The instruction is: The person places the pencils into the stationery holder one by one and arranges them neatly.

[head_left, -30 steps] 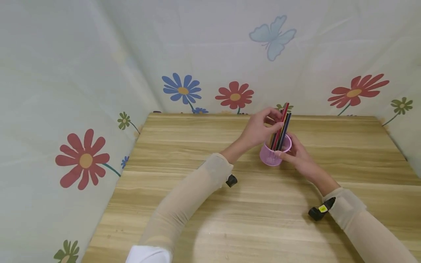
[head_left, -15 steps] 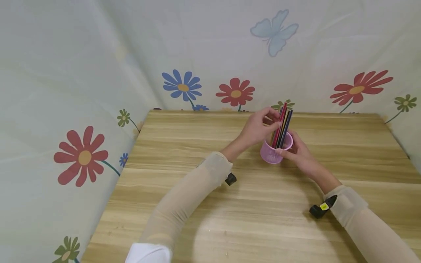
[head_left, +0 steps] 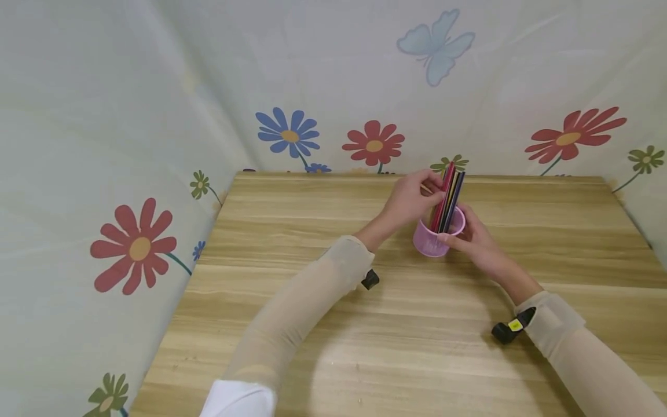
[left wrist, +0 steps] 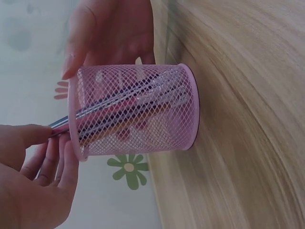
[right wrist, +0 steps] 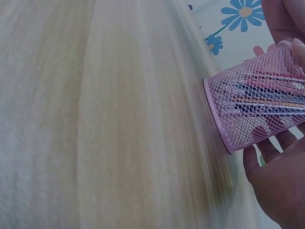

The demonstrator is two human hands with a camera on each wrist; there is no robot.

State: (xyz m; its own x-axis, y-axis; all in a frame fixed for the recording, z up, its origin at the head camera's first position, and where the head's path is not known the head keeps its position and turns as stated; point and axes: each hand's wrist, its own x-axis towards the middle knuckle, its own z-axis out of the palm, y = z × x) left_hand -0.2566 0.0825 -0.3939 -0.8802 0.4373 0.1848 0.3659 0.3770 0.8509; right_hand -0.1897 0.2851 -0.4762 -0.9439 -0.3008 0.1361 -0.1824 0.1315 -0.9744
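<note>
A pink mesh pen holder (head_left: pixel 431 243) stands upright on the wooden table, towards its back edge. Inside it leans a bunch of coloured pencils (head_left: pixel 451 202), red, black, yellowish and dark blue, with their upper ends above the rim. From the left, my left hand (head_left: pixel 409 200) pinches pencils between thumb and fingers just above the rim; in the left wrist view the thumb (left wrist: pixel 35 134) lies against them. My right hand (head_left: pixel 482 246) grips the holder from the right, thumb at the near rim and fingers around the far side. Through the mesh, the pencils' lower ends (right wrist: pixel 248 102) show.
The wood-grain table (head_left: pixel 406 347) reaches to a pale cloth backdrop (head_left: pixel 323 58) printed with flowers and a butterfly. Cloth also hangs along the left side. A small black wrist camera (head_left: pixel 505 332) sits under the right cuff, another (head_left: pixel 370 280) under the left.
The head view has shifted slightly, so the backdrop sits higher. The pencils' upper ends have moved a little within the holder. Both hands keep their hold in nearly the same place.
</note>
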